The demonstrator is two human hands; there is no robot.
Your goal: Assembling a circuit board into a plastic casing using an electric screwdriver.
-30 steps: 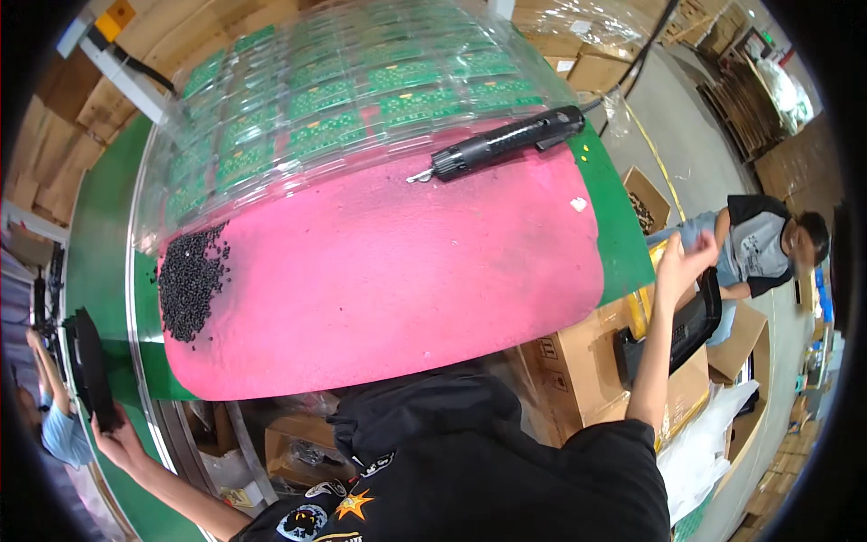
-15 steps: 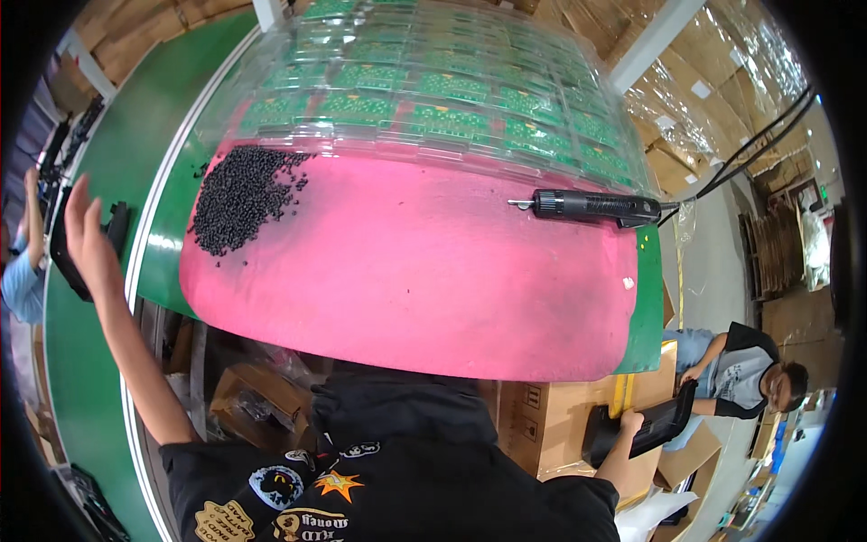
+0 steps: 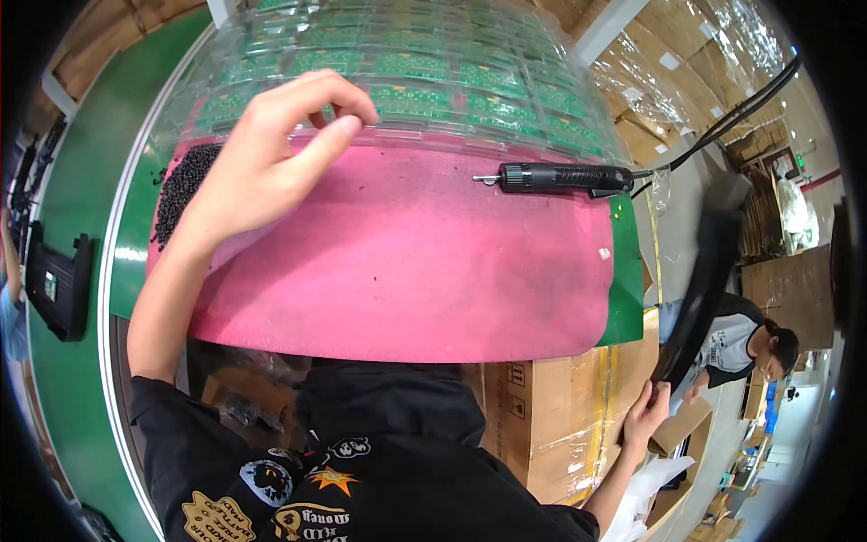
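Note:
My left hand (image 3: 280,154) is above the far left part of the pink mat (image 3: 406,271), at the near edge of the clear plastic trays (image 3: 433,135). Its fingers are bent, with a gap between thumb and fingertips, and nothing shows in them. Green circuit boards (image 3: 411,99) lie in the trays just beyond the fingertips. At the lower right, my right hand (image 3: 647,415) grips the end of a long black plastic housing (image 3: 709,280), tilted upward and smeared by motion. A black electric screwdriver (image 3: 564,178) lies on the mat's far right. My left forearm partly hides a heap of small black screws (image 3: 185,190).
Left of the mat, a green conveyor belt (image 3: 77,406) carries another black housing (image 3: 59,282). Cardboard boxes (image 3: 560,415) stand below the right edge of the table. Another person (image 3: 736,348) is at the right, beyond the boxes. Black cables (image 3: 722,126) run from the screwdriver.
My left hand has swung from over the conveyor to the circuit board trays. My right hand has lifted the black housing up and outward. The view has shifted slightly.

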